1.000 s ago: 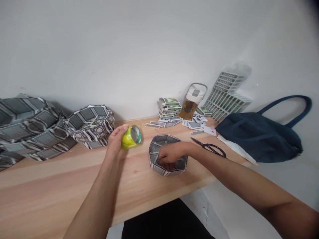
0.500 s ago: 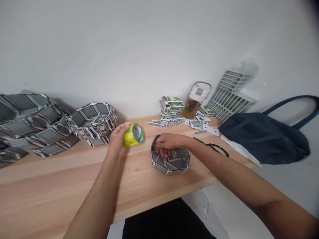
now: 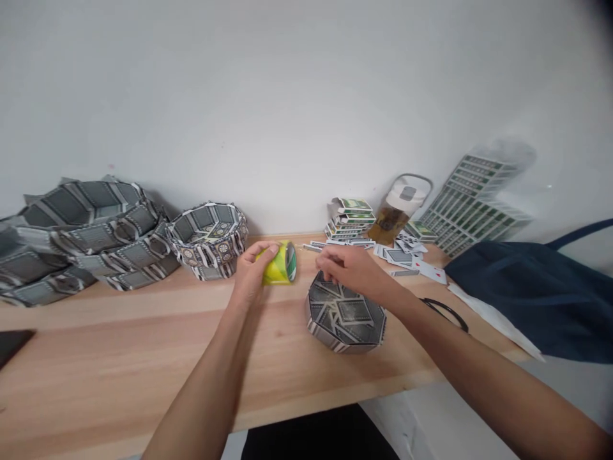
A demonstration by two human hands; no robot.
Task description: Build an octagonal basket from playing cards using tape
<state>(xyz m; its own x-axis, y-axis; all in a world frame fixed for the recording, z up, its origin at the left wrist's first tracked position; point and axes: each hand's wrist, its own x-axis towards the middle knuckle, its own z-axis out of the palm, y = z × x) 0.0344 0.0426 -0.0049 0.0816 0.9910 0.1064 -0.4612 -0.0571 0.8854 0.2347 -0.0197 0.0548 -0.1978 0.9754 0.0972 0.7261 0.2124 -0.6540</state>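
My left hand (image 3: 253,276) grips a yellow-green roll of tape (image 3: 280,263), held a little above the wooden table (image 3: 143,358). My right hand (image 3: 352,267) is lifted just right of the roll, fingers pinched together near its edge; whether it pinches the tape end I cannot tell. Below that hand sits a small octagonal bowl made of folded playing cards (image 3: 345,315).
More card bowls stand at the back left: one single (image 3: 208,237) and a larger stack (image 3: 81,231). Card boxes (image 3: 349,217), a bottle (image 3: 397,209), loose cards (image 3: 412,255), scissors (image 3: 445,312) and a dark blue bag (image 3: 541,297) lie to the right. A dark object (image 3: 12,345) is at the left edge.
My right hand came out of the card bowl and rose to the tape roll. The bowl now shows its patterned base. The view has shifted left.
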